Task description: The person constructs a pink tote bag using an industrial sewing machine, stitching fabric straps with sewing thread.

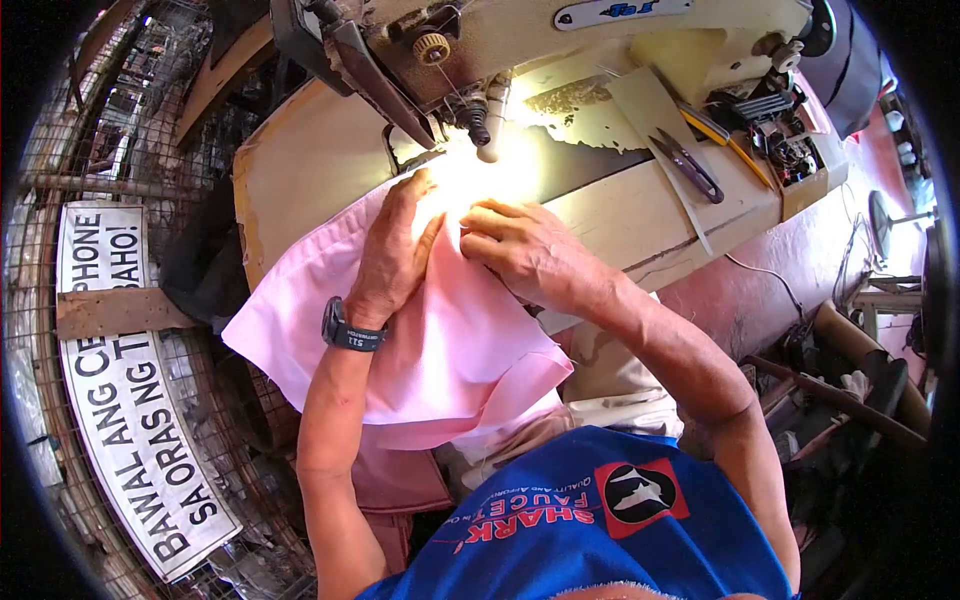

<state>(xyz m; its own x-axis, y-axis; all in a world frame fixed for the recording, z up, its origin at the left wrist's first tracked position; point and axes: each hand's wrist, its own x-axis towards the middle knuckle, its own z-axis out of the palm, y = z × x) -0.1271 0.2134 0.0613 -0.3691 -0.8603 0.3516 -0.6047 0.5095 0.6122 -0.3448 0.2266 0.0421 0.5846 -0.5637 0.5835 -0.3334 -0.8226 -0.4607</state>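
A piece of pink fabric (450, 330) spreads from the sewing machine's needle area down over my lap, with a fold raised between my hands. My left hand (398, 245), a black watch on its wrist, grips the fabric just left of the needle area. On the other side, my right hand (525, 250) has its fingers curled and pinched on the fabric's edge. The sewing machine (530, 60) stands directly ahead of both hands. Its bright lamp washes out the stitching spot and the tips of my fingers.
Thread snips (688, 165) and a yellow-handled cutter (725, 140) lie on the machine table (640, 225) at the right. Beyond them is a box of small parts (790, 150). A wire mesh with a lettered sign (130, 400) borders the left side.
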